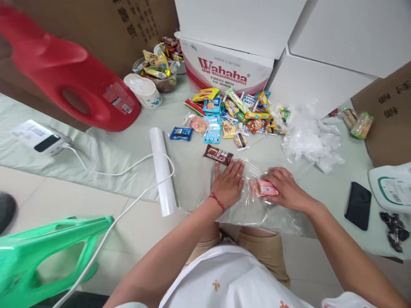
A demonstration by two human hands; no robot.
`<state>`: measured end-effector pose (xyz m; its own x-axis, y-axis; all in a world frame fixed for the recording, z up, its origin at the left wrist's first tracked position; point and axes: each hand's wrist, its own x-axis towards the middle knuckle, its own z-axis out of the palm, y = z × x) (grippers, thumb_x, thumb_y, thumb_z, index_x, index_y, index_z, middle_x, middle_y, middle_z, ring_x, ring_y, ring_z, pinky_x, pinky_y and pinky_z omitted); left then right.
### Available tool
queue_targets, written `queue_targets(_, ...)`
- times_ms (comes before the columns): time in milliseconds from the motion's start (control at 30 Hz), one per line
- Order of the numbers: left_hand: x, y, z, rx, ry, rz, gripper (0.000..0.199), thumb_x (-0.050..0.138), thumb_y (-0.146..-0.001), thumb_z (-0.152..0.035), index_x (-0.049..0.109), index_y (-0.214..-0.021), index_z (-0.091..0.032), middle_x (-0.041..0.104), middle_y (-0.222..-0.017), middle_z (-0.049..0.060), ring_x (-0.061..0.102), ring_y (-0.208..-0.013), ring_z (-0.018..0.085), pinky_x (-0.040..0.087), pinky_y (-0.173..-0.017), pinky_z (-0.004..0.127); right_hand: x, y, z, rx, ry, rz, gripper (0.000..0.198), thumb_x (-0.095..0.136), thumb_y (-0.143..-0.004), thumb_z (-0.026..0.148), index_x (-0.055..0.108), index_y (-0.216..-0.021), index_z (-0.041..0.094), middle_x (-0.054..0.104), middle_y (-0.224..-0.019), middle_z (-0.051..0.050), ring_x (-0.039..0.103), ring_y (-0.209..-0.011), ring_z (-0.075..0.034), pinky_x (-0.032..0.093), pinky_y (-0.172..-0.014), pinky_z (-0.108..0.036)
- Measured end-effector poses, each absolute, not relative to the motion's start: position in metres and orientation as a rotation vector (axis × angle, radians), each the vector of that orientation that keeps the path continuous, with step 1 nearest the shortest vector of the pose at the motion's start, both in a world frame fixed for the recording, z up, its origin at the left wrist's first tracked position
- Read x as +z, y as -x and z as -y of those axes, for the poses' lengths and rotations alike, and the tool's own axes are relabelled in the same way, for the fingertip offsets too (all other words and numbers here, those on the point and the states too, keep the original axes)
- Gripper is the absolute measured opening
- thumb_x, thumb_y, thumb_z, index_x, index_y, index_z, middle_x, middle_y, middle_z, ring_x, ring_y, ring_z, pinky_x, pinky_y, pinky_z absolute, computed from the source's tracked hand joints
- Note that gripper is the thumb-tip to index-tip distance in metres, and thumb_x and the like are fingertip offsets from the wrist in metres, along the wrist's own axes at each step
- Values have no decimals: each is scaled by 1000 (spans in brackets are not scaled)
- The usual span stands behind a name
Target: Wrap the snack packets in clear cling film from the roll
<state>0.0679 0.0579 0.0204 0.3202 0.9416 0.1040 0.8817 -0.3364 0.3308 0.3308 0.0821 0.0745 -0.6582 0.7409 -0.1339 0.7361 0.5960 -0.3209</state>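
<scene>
- I took the Wahaha carton [226, 70] as the reference for every position below, with the near side being the wearer's side.
- I found the left hand [227, 184] on the near side of the carton, palm down and released, its fingers extended and slightly parted. It pressed on clear plastic film [253, 217] and gripped nothing.
- I noted a brown packet [218, 154] between that hand and the carton. The fingertips reached its near edge; I could not tell whether they touched it.
- I recorded a red cord [217, 201] around the left wrist.
- I found the right hand [285, 188] on the near side of the carton, toward its right end. Its fingers were curled over the right part of a pink packet [265, 189], grasping it; the thumb contact was unclear to me.
- I located the pink packet nearer the wearer than the carton, in line with its right half. It lay at the film, its left end exposed and pointing toward the left hand.
- I observed a heap of wrapped snacks [228, 127] directly before the carton's near face.
- I logged a white roll [162, 171] on the carton's near side, off to the left, and crumpled clear plastic [313, 141] to the carton's right.
</scene>
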Motion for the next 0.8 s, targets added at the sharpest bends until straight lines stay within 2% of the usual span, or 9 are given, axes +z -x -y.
queue_targets(100,22,-67,-58,398,-2367,-1654,57,27,-109,-42,37,-161,-23,38,-167,8,30,-157,27,5,-127,70,73,-327,-82,480,1325,2784,52,66,-92,59,62,-130,25,61,-120,-15,48,-127,-36,42,-105,-53)
queue_targets(167,22,-66,-58,395,-2367,-1656,57,28,-108,-43,38,-161,-23,37,-167,8,29,-157,26,5,-127,69,71,-322,-79,400,1294,2814,53,63,-94,58,60,-136,25,61,-125,-16,45,-133,-37,37,-111,-58)
queue_targets(300,22,-66,-57,404,-2383,-1663,57,27,-109,-43,38,-161,-23,36,-168,8,28,-158,26,6,-128,68,69,-321,-75,382,1200,2906,72,60,-94,63,43,-154,27,52,-148,-16,33,-149,-38,18,-122,-67)
queue_targets(400,22,-66,-56,420,-2389,-1653,56,26,-109,-42,37,-161,-23,36,-168,8,28,-158,26,7,-127,69,86,-319,-86,524,1139,2890,83,57,-94,68,30,-161,27,44,-158,-16,33,-150,-39,23,-121,-65)
queue_targets(467,22,-65,-56,437,-2382,-1644,57,27,-109,-42,38,-161,-22,37,-167,8,28,-158,26,6,-127,70,101,-303,-106,627,1151,2788,73,51,-99,62,34,-159,25,51,-153,-16,44,-143,-35,36,-117,-57)
queue_targets(567,21,-65,-56,458,-2361,-1637,57,28,-108,-42,39,-160,-21,40,-166,9,28,-157,27,4,-127,71,113,-240,-152,582,1330,2609,49,44,-104,50,57,-139,17,67,-123,-16,62,-113,-31,49,-100,-47)
queue_targets(633,20,-65,-56,456,-2344,-1631,56,30,-108,-41,43,-158,-21,44,-163,11,30,-157,28,3,-127,70,106,-178,-186,403,1432,2582,42,46,-103,44,64,-124,13,65,-120,-20,59,-112,-35,50,-94,-48)
queue_targets(767,21,-65,-57,427,-2327,-1623,51,34,-107,-39,54,-151,-23,53,-157,10,35,-154,30,2,-128,70,73,-58,-242,134,1322,2626,56,67,-94,47,56,-132,7,57,-135,-24,44,-129,-41,42,-103,-57)
queue_targets(800,22,-64,-57,421,-2329,-1622,50,34,-107,-38,55,-150,-25,55,-156,10,36,-153,30,2,-128,70,66,-38,-252,136,1312,2633,52,66,-95,46,58,-129,7,57,-133,-23,44,-129,-40,42,-104,-58)
